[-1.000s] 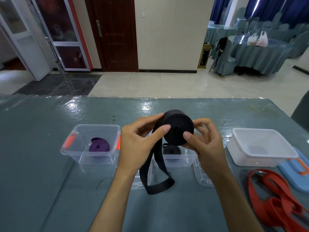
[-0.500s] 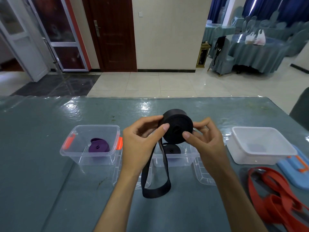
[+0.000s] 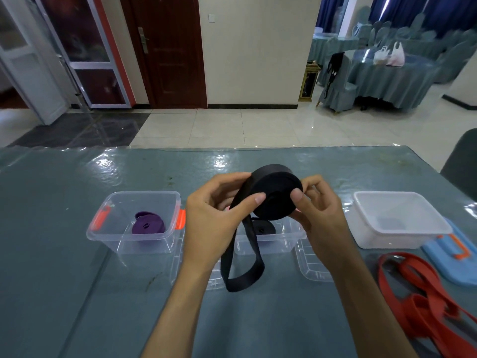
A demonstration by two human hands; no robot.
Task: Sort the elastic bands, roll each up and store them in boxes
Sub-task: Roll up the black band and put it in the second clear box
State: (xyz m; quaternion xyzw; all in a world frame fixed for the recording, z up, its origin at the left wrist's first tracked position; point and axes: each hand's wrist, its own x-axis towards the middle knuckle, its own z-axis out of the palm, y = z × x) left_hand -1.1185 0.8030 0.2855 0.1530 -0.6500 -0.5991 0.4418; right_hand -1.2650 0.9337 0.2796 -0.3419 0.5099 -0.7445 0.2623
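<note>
Between both hands' fingers (image 3: 254, 200), above the table, sits the black band roll (image 3: 275, 196).

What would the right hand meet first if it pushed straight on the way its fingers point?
The right hand points leftward into the black band roll it already grips; beyond the roll, seemingly the left hand, though depth is unclear.

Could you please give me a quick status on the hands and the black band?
Left hand and right hand both grip the black band, mostly rolled. Tail loop hangs unrolled. Nothing in the way.
</note>
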